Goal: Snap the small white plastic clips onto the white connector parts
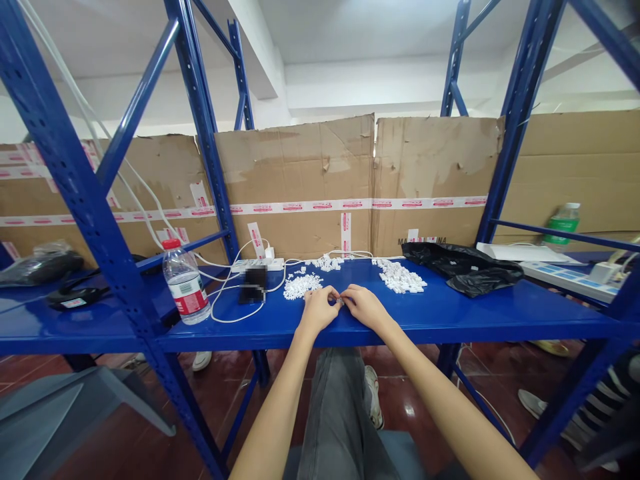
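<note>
My left hand (321, 308) and my right hand (366, 307) meet near the front edge of the blue shelf (270, 331). Thumb and fingertips of each are pinched together around something tiny, too small and covered to name. Just beyond my left hand lies a pile of small white plastic pieces (301, 285). A second pile of white pieces (400, 276), larger and longer, sits past my right hand. Further back, near the cardboard, a smaller white heap (326, 263) is spread out.
On the left stand a water bottle (185, 287) with a red cap, a dark phone (253, 285) and a white power strip (273, 265) with loose cables. A black plastic bag (465, 267) lies at right. Blue uprights (120, 267) and cardboard panels (300, 167) frame the shelf.
</note>
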Demonstrator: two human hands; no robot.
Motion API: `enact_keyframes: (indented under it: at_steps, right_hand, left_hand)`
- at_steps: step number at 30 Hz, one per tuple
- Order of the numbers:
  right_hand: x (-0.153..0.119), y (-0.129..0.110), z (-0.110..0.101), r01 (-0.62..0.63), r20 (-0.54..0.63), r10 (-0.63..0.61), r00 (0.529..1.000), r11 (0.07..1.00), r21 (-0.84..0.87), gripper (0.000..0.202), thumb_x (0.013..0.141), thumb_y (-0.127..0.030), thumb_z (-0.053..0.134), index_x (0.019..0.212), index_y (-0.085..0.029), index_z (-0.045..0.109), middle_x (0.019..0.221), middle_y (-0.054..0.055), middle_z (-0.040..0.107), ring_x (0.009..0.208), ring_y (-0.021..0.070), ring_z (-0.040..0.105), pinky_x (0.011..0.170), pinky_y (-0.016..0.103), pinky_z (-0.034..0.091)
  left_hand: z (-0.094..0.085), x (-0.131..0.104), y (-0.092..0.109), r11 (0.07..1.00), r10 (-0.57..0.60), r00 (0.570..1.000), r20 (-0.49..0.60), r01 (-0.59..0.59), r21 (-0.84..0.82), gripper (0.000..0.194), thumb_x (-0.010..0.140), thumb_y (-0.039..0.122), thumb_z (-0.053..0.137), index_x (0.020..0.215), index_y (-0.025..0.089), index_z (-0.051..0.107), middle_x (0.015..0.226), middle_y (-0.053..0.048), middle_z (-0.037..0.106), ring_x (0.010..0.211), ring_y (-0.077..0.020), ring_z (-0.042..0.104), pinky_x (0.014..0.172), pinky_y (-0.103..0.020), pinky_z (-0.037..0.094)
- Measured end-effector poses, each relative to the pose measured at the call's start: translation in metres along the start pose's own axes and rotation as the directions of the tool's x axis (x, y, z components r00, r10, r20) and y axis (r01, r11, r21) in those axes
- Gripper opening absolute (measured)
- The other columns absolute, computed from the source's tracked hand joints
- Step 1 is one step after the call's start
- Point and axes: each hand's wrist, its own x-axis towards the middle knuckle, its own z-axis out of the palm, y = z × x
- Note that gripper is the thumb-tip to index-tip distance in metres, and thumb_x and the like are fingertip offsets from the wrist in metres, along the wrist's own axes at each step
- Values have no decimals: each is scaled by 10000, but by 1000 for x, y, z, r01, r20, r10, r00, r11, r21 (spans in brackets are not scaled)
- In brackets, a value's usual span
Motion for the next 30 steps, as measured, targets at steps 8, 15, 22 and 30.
enact_keyframes:
  at_steps: [8, 15, 22, 30]
  right_hand:
    - [-1, -2, 0, -6, -22, 6, 1000, 1000, 27, 241, 929, -60, 519, 943, -181, 727, 941, 52, 675, 862, 168, 638, 744, 246, 433]
    - [-2, 0, 1, -22, -56, 25, 998, 998, 57, 248, 902, -42, 484, 971, -181, 677, 981, 59, 692, 904, 176, 645, 788, 254, 442]
    - [-2, -1, 1, -32, -77, 37, 996, 997, 64, 230, 899, -54, 486, 967, -190, 659, 946, 51, 688, 874, 177, 642, 758, 257, 432]
    - [-2, 1, 3, -28, -77, 33, 996, 997, 68, 225, 901, -62, 489, 977, -191, 657, 954, 51, 693, 876, 178, 646, 767, 260, 435]
  left_hand:
    - [1, 1, -1, 1000, -4, 1000, 10, 4, 27, 49, 844, 241, 665, 869, 245, 707, 942, -1, 772, 981, -232, 696, 1063, -445, 378]
    - [0, -1, 1, 999, 13, 1000, 7, -13, 40, 97, 832, 208, 651, 894, 261, 703, 955, 8, 777, 980, -229, 696, 1074, -451, 354]
    - [0, -2, 1, 998, 17, 1000, 5, -17, 53, 108, 843, 209, 639, 896, 264, 714, 959, 9, 780, 1004, -235, 692, 1074, -462, 339]
    - [1, -1, 1, 999, 8, 1000, -1, -8, 40, 152, 839, 201, 652, 982, 251, 650, 975, 8, 775, 972, -219, 700, 1062, -458, 344]
